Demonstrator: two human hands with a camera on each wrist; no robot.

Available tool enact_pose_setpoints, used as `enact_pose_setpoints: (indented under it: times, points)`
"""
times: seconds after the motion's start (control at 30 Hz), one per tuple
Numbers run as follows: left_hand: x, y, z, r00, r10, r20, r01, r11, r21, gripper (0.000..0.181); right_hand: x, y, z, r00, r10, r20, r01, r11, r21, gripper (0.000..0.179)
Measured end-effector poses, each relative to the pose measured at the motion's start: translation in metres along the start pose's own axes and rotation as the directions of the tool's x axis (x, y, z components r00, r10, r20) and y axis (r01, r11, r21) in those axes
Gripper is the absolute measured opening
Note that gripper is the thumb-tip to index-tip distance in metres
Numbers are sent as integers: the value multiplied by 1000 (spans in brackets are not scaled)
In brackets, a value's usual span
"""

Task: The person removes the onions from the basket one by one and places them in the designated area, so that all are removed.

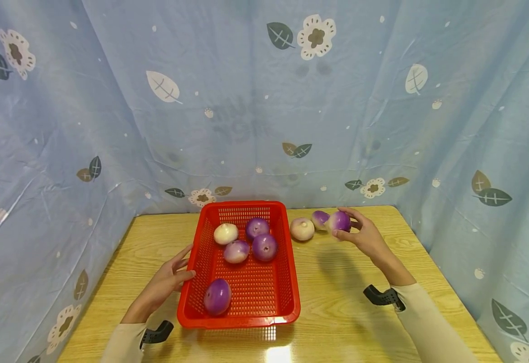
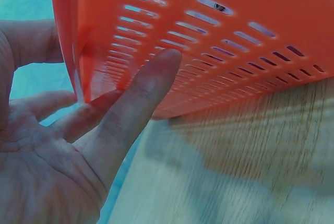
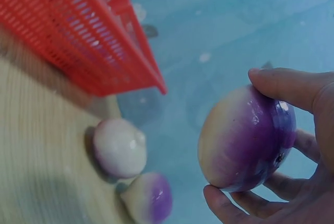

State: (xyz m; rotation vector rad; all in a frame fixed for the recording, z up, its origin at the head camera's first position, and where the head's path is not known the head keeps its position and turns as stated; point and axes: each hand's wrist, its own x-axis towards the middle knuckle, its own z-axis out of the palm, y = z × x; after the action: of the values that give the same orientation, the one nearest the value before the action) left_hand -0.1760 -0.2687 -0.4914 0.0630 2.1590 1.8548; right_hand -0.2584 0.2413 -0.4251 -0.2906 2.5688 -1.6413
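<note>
A red plastic basket [image 1: 251, 321] with slotted walls stands on the table, several purple onions [image 1: 264, 247] and a white onion [image 1: 225, 234] inside it. My left hand [image 1: 167, 282] grips its left rim, thumb over the edge and fingers against the slotted outer wall. Off to the right, my right hand [image 1: 371, 237] holds a purple-and-white onion [image 3: 242, 140] between thumb and fingertips, raised above the table. Left of that hand, a pale onion [image 3: 120, 148] and a smaller purple-and-white onion [image 3: 151, 198] lie on the table, close together.
The wooden table [image 1: 337, 312] ends at the back against a blue curtain [image 1: 246, 101] with flower and leaf prints, which also hangs along both sides. A black strap mount [image 1: 384, 296] sits on the right wrist, another black mount [image 1: 157, 333] on the left.
</note>
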Motion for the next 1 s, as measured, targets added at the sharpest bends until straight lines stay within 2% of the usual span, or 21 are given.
enact_pose_setpoints:
  times: [0.33, 0.67, 1.0]
  points:
    - [0, 0, 0, 1000, 7, -1, -7, 1000, 4, 80, 13, 32, -7, 998, 57, -28, -56, 998, 26, 76]
    - [2, -1, 0, 1000, 14, 8, -14, 1000, -5, 79, 23, 63, -11, 991, 131, -39, -132, 991, -9, 76]
    - [1, -3, 1, 1000, 11, -6, -11, 1000, 5, 80, 32, 81, -10, 989, 141, -36, -143, 989, -40, 78]
